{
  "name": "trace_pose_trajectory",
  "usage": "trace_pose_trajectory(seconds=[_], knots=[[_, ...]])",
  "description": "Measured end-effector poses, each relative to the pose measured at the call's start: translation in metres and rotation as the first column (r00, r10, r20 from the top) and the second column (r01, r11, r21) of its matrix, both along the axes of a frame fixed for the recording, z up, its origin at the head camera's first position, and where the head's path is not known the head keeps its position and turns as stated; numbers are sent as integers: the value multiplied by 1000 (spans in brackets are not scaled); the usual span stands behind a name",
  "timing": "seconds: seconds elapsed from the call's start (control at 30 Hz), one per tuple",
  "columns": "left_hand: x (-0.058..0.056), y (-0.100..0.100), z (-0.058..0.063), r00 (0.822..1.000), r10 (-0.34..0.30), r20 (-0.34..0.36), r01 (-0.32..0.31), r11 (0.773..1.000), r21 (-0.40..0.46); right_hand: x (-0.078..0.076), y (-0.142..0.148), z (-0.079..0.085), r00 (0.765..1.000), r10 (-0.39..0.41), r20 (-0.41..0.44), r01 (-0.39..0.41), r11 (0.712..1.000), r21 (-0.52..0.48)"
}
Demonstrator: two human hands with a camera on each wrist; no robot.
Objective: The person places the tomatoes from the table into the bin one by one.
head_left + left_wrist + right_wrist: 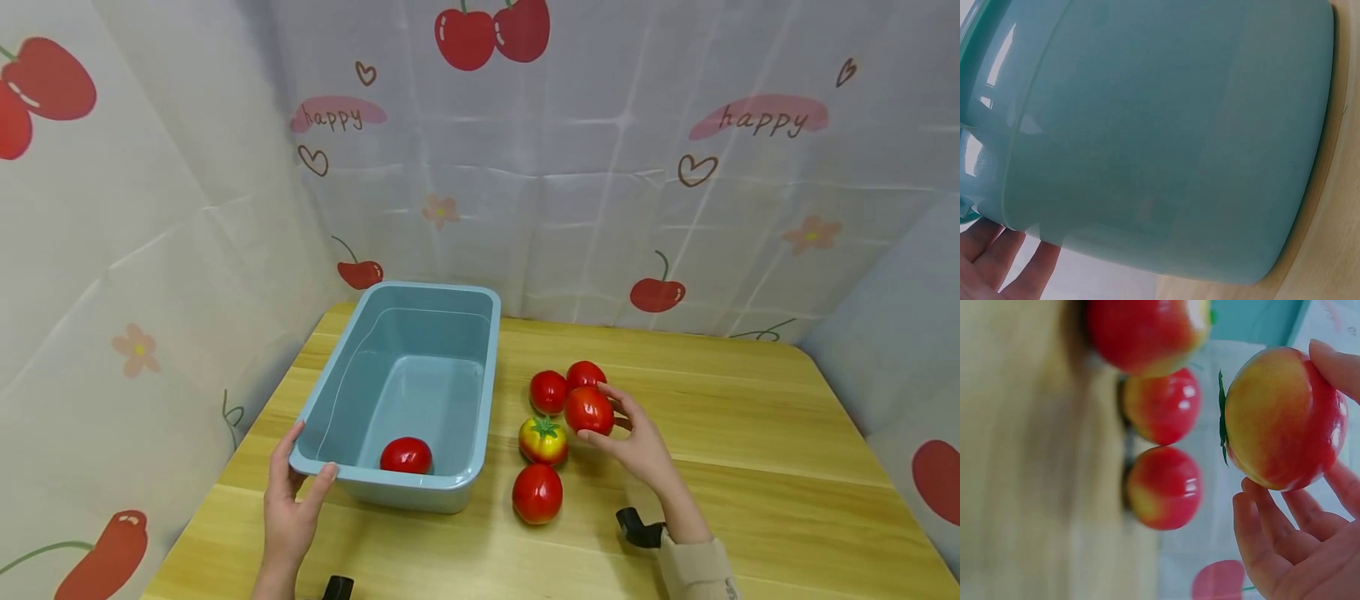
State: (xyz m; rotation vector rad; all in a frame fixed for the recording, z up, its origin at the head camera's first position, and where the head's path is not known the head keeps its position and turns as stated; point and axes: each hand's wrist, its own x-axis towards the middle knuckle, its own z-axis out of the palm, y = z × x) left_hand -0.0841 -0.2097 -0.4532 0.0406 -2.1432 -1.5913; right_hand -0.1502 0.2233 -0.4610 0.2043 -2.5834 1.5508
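My left hand [291, 508] grips the near left corner of a light blue plastic bin [491, 367], its thumb on the front rim. Fingers [1038, 269] show beside the bin's wall [1147, 137] in the left wrist view. One red tomato [406, 456] lies inside at the near end. My right hand [637, 437] holds a shiny red tomato [589, 411] between thumb and fingers, raised off the table. In the right wrist view this tomato [1288, 419] shows a yellow patch, its green leaves turned toward the table.
Right of the bin, two red tomatoes [548, 392] [585, 374] sit behind a yellow-topped tomato [543, 440] with green leaves. Nearer the front is another red tomato [537, 493]. The wooden table [750, 467] is bordered by a printed curtain [570, 225].
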Motion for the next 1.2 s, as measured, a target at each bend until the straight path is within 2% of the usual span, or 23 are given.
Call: trace_pose_trajectory(seconds=[0.3,0.57,0.77,0.93,1.2], knots=[[1,0,2,1000,7,15,-7,1000,1,1,-15,41,998,31,-56,-33,999,-25],[2,0,2,1000,4,25,-4,1000,8,0,-35,77,987,98,-131,-103,994,-31],[1,1,2,1000,8,28,-8,1000,3,3,-59,99,979,168,-118,-179,979,-95],[1,1,2,999,12,37,-12,1000,-1,6,-83,109,958,243,-154,-262,958,-118],[2,1,3,999,11,41,-11,1000,1,10,-116,105,911,339,-233,-354,935,-25]])
